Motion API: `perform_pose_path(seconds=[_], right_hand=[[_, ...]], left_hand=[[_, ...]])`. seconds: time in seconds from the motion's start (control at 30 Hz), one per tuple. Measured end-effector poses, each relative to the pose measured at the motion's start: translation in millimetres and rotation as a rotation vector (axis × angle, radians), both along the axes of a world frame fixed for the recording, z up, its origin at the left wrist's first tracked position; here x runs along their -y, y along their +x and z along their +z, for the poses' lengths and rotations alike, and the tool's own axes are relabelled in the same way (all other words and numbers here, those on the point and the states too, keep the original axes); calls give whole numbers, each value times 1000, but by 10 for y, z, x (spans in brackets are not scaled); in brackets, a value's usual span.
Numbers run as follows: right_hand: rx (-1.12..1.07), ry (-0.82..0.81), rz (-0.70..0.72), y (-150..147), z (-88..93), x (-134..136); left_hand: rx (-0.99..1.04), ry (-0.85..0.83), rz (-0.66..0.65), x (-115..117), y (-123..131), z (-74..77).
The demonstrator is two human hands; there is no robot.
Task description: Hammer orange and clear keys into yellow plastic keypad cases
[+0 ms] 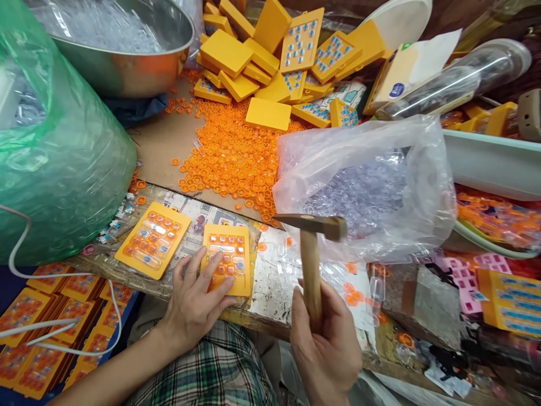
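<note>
- Gripping the hammer (310, 259), the right hand (327, 347) has its fingers clamped round the wooden handle, which runs away from the body.
- The hammer head lies crosswise, thin wedge pointing left, blunt end right, overlapping the clear bag (291, 194) in view.
- The left hand (192, 301) rests, fingers apart, on a yellow panel (237, 252); its long axis runs away from the body, near end close to the bench (266, 327) edge.
- Left, across a narrow gap, another panel (153, 241) slants, far end rightward.
- Room opens between held panel and bag, over a speckled white strip (273, 287).
</note>
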State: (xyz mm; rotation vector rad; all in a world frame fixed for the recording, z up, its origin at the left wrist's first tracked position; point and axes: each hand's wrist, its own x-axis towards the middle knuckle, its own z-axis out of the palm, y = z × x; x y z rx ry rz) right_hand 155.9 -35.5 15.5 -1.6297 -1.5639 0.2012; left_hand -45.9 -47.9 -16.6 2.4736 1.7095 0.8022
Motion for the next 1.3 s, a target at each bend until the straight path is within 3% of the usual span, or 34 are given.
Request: perform_pose_path(seconds=[0.13,0.27,0.47,0.67,0.97,1.1,1.3], right_hand=[[-284,-101,-127,8,44,150],[-366,-134,-175,38,15,225],[-406,-206,-231,67,-32,342],[-435,-304,-186,168,-67,459],[-408,-323,-208,265,-176,542],[-498,-364,-104,127,-145,528],[-622,-496,230,-229,-216,396]], left_hand=[[89,-63,37,-89,54,35],[116,-45,37,-131,103,11],[47,87,135,-110,241,80],[-36,94,79,-138,253,147],[-136,112,57,-129,313,241],[-52,59,46,-126,272,188],[90,-11,63,-57,109,59]])
